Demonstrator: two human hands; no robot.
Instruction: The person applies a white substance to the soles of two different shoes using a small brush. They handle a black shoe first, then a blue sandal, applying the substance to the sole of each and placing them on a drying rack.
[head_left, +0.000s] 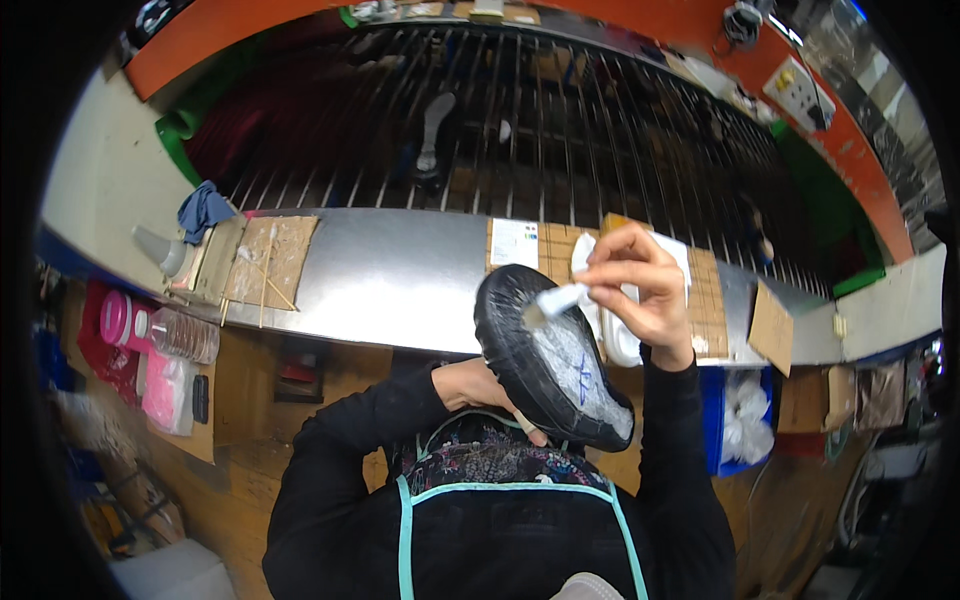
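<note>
A black shoe upper (512, 362) is tilted bottom-up in front of my chest, its gathered edge framing a pale grey underside with blue marks. My left hand (478, 388) grips it from below and the left side; most of those fingers are hidden behind the shoe. Between the thumb and fingers of my right hand (645, 290) is a brush with a whitish handle (566, 297). Its bristle end touches the underside near the broad end of the shoe. Just beyond the shoe, partly covered by it and my right hand, stands a white container (622, 342).
A metal-topped bench (395, 275) runs across, with a row of metal bars (340, 150) behind it. One shoe sole (434, 130) lies on the bars. Cardboard with thin sticks (265, 270) is at left. A blue bin (722, 440) with white bags stands at right.
</note>
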